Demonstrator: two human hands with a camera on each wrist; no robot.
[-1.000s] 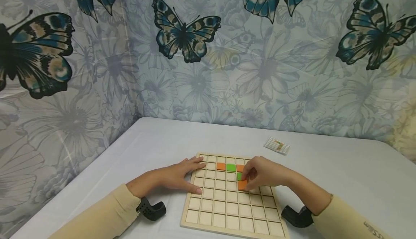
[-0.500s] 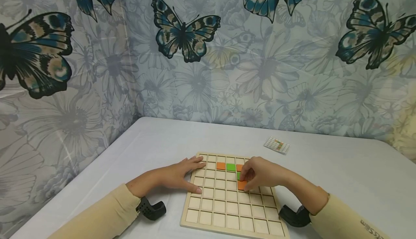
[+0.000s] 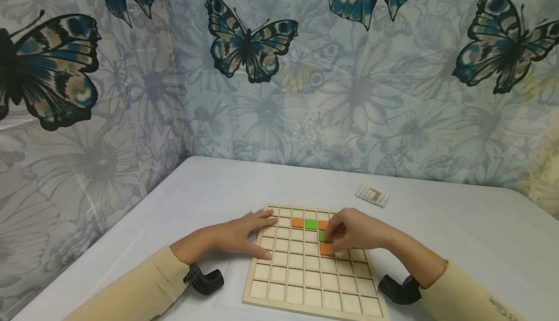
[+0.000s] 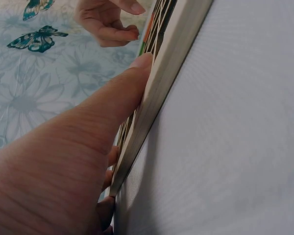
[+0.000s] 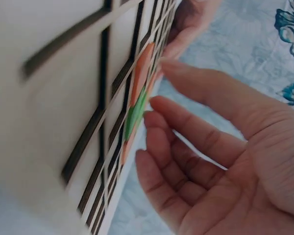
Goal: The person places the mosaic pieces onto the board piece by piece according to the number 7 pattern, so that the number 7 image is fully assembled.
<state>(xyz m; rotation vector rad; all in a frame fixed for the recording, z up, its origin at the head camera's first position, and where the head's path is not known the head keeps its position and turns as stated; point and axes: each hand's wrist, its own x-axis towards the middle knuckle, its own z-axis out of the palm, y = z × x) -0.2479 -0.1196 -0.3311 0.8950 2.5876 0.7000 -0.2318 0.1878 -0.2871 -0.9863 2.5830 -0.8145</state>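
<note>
A wooden grid board [image 3: 295,277] lies on the table. My left hand [image 3: 240,235] rests at its left side, thumb and fingers spread over the edge; in the left wrist view, the thumb [image 4: 130,81] lies along the rim. Across the upper row sit an orange tile [image 3: 297,222], a green tile [image 3: 311,224] and another orange tile [image 3: 322,225]. Below the last one come a second green tile [image 3: 322,236] and a third orange tile [image 3: 325,248]. Over this column hovers my right hand [image 3: 355,229], fingers loosely bent, thumb and index fingertips apart with nothing visible between them.
A small pattern card [image 3: 372,195] with a printed grid lies behind the board to the right. White cloth covers the table [image 3: 236,175]. Floral curtains with butterflies [image 3: 246,44] hang behind it. A black wrist device [image 3: 204,282] is strapped on each arm.
The right hand has shifted only slightly, staying over the same column of tiles. The left hand and the tiles have kept their places.
</note>
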